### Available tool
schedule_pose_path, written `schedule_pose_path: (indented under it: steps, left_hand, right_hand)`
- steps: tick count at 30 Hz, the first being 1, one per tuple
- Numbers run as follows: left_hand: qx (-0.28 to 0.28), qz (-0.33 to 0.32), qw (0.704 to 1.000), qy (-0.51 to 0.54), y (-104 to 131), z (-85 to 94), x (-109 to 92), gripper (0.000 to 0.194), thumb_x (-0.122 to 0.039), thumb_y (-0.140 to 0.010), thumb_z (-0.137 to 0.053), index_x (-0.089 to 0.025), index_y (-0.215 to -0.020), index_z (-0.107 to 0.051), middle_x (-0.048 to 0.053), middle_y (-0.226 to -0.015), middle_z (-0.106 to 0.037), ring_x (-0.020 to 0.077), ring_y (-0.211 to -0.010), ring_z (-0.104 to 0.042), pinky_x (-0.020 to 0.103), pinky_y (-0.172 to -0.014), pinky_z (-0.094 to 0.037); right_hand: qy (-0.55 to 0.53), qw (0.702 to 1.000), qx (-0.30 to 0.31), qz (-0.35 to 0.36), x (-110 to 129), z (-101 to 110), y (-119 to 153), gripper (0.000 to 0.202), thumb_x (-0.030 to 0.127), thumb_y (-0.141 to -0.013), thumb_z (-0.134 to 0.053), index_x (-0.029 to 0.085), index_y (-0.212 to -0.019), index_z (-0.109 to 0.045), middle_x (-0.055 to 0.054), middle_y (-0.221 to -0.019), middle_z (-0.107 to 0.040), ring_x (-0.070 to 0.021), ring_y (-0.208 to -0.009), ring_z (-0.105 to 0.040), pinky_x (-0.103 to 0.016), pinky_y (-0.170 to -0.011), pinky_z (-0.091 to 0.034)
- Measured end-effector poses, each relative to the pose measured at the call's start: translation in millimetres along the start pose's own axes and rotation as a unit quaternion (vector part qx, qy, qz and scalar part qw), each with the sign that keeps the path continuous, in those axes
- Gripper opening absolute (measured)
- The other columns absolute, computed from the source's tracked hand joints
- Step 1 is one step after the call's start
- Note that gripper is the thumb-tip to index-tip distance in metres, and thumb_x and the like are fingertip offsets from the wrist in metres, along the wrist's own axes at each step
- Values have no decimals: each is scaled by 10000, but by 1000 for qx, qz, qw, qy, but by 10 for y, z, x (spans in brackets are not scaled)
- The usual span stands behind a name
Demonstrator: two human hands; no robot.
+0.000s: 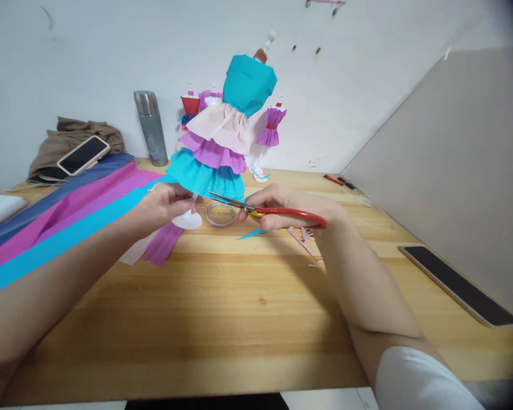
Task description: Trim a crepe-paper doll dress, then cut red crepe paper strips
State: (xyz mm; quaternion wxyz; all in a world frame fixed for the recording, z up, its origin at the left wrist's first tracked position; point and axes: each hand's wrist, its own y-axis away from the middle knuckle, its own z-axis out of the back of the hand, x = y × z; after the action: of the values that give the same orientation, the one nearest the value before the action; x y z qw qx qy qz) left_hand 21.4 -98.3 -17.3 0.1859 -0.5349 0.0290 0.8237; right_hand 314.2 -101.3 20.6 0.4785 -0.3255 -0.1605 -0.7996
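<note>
My left hand (171,202) is closed round the stem of a small dress form (250,85), just above its round white base (188,221). The form leans to the right and wears a layered paper dress: teal top, pale pink, purple and turquoise ruffles. In my right hand (277,205) is a pair of red-handled scissors (290,213), its blades pointing left at the lower hem of the turquoise ruffle (209,177). Whether the blades touch the paper I cannot tell. Below them lies a roll of tape (220,214) on the table.
Coloured paper strips (68,228) spread across the left. A grey bottle (151,128), a phone (84,155) on brown cloth and smaller dressed forms (272,126) stand or lie at the back. Paper scraps (254,234) lie mid-table. Another phone (457,285) lies right, beside a partition (453,154).
</note>
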Motion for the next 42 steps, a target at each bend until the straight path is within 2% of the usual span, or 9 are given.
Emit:
schedule_pose_path:
  steps: [3,7,13,18,22,29,38,42]
  left_hand:
    - [0,7,1000,5,1,-6,-12,243,-406,-736,-728,-182,-647,-694,47,-670,-658,175,-643,-551,276,-613,-389]
    - [-7,9,1000,6,-42,-14,75,251,-414,-730,-730,-185,-635,-690,49,-670,-664,177,-638,-554,276,-605,-380]
    - [-7,6,1000,6,-79,-17,170,269,-423,-722,-733,-186,-612,-669,59,-680,-673,181,-649,-565,280,-603,-389]
    - [26,-15,999,-36,-101,15,223,275,-432,-762,-679,-175,-666,-661,38,-670,-662,166,-641,-561,266,-594,-388]
    - [35,-31,998,-50,-85,17,189,268,-417,-800,-628,-179,-676,-634,40,-695,-654,161,-646,-561,272,-602,-394]
    - [50,-21,998,-10,-26,-4,84,228,-392,-797,-646,-184,-702,-651,40,-699,-627,164,-651,-540,287,-634,-391]
    - [55,-15,998,11,-29,-12,132,261,-416,-796,-675,-171,-710,-648,47,-730,-641,157,-669,-544,276,-634,-382]
    - [48,-22,998,17,-62,-24,200,276,-436,-802,-681,-171,-728,-662,44,-736,-642,164,-678,-548,278,-637,-395]
  right_hand:
    - [1,1000,-11,8,-30,-2,4,736,871,-913,-530,149,-912,-671,31,-711,-429,-123,-714,-378,-291,-648,-291]
    - [-21,1000,-8,-7,-76,-9,22,695,827,-901,-609,138,-946,-689,28,-733,-468,-110,-695,-390,-280,-630,-283]
    - [-39,998,3,-48,-84,-7,42,722,840,-865,-645,130,-982,-705,38,-722,-433,-91,-645,-350,-260,-583,-266]
    - [-35,999,-7,-34,-116,2,49,732,826,-862,-663,108,-994,-725,36,-706,-439,-87,-635,-336,-256,-564,-251]
    - [-60,998,-12,-29,-124,1,49,675,793,-865,-692,123,-944,-714,54,-676,-410,-75,-608,-310,-246,-545,-237]
    - [-44,998,-1,-47,-87,24,34,647,790,-860,-700,146,-823,-653,60,-660,-376,-71,-594,-283,-251,-544,-214]
    - [-14,998,0,-61,-51,33,26,611,756,-894,-686,149,-840,-650,49,-690,-400,-86,-633,-313,-261,-581,-250]
    - [-9,999,11,-45,-39,43,34,621,753,-891,-695,136,-966,-685,58,-692,-415,-81,-618,-336,-252,-570,-251]
